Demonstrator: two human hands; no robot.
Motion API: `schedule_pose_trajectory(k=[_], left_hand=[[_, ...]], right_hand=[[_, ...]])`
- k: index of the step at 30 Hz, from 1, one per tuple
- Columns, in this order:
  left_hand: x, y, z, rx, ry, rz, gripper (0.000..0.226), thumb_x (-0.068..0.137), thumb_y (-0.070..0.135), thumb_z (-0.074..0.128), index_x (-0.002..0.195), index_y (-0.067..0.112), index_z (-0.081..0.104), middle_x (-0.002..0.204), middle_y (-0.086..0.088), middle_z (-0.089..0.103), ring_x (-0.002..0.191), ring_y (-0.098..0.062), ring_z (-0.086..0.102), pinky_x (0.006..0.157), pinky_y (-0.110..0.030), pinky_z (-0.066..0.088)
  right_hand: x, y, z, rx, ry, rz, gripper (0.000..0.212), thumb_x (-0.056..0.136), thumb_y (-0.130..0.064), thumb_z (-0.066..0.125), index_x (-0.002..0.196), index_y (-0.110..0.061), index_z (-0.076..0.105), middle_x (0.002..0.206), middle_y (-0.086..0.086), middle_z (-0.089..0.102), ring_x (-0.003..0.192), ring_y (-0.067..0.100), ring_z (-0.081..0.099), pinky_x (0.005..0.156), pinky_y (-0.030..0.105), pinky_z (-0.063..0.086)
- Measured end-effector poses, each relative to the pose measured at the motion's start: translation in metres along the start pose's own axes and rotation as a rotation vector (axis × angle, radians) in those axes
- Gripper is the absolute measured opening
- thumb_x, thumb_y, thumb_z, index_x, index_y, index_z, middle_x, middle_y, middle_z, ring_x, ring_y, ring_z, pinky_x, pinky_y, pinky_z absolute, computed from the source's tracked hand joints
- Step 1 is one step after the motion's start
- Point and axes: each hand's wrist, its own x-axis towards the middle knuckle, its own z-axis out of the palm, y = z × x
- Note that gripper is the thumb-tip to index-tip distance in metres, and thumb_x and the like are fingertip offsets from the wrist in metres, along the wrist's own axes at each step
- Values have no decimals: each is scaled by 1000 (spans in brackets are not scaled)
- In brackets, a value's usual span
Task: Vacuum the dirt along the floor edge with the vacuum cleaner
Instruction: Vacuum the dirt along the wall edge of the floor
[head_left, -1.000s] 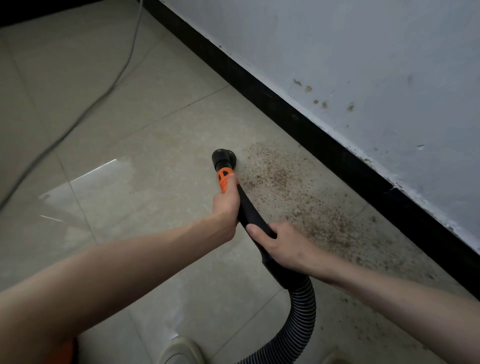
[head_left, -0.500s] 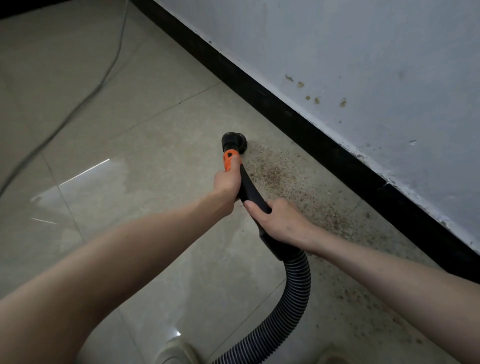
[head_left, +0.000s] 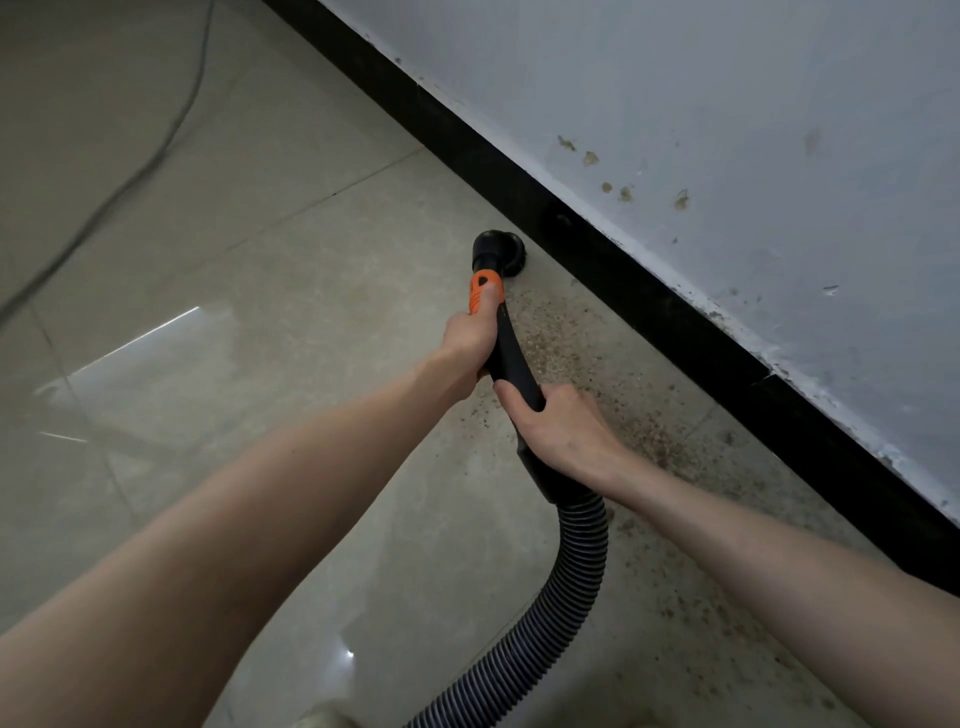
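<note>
Tiled floor (head_left: 218, 270) meets black skirting (head_left: 649, 306); your left hand (head_left: 470, 338) and right hand (head_left: 561, 431) clench the vacuum wand (head_left: 511, 358), nozzle (head_left: 498, 254) at twelve o'clock. Dirt (head_left: 654, 436) at four o'clock could get missed.

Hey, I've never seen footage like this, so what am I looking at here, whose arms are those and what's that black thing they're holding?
The camera sits on a person's head, looking down at their own arms. Both hands hold a vacuum cleaner's black wand: the left hand grips near the orange collar, the right hand grips lower, just above the ribbed hose. The round nozzle sits on the tiled floor close to the black baseboard. Brown dirt is scattered along that edge. A thin cable lies across the floor at left.
</note>
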Motion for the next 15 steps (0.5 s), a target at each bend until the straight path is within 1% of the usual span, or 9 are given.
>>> schedule_pose_trajectory(k=[3,6,9,13,15], left_hand=[[6,2,10,22,-14,1,64,91,60,43,117,3,53,90,-9,60,79,-22,60,65,-30,50],[7,1,18,37,-23,3,63,90,60,43,116,4,53,87,-7,59,77,-21,60,63,-29,49],[4,2,24,48,-44,2,62,91,60,43,115,4,53,85,-6,58,74,-19,59,56,-27,47],[-3,2,27,66,-72,-6,63,91,60,43,119,4,51,88,-6,57,76,-20,58,58,-28,47],[-8,1,28,66,-97,-10,64,91,60,43,120,3,51,87,-6,56,75,-19,57,59,-29,48]], right_hand=[[4,6,-1,5,27,1,55,89,-68,41,65,-21,54,63,2,66,56,21,66,59,38,56],[4,12,-2,11,47,-3,53,90,-67,41,63,-22,52,62,1,65,56,20,65,59,38,55],[2,15,-5,28,58,7,53,90,-67,41,64,-22,52,64,2,66,57,22,66,60,39,57],[-5,17,-7,15,59,8,52,90,-67,40,66,-23,50,64,2,65,57,23,65,59,37,55],[-11,19,-8,2,50,6,53,90,-68,39,65,-23,50,63,1,63,55,23,64,55,35,52]])
